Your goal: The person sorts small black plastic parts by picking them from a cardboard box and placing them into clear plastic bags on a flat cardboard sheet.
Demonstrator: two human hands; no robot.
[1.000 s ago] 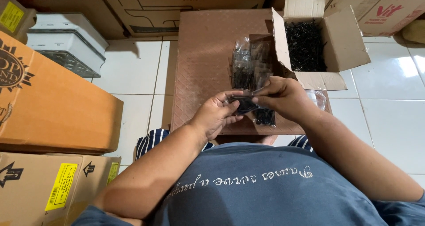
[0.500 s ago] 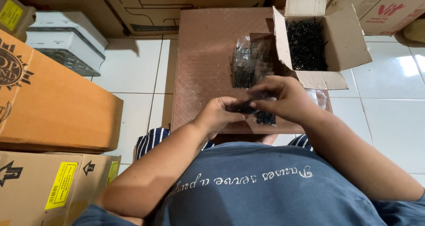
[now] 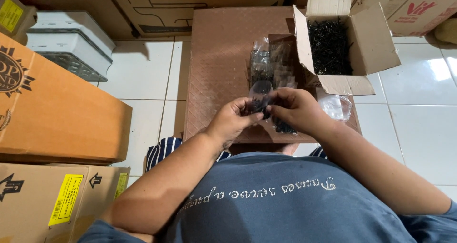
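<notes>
Beside open carton (image 3: pixel 371 52), clear bag (image 3: pixel 260 97)

Open white carton (image 3: pixel 376 52) of black screws beside clear filled bags (image 3: pixel 269 64); left, yellow-labelled brown boxes (image 3: pixel 62 105).

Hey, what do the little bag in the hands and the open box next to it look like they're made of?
Small clear bag: thin glossy plastic, likely; it's see-through with glints. Open brown box of black pieces: matte corrugated cardboard, judging by its folded flaps.
</notes>
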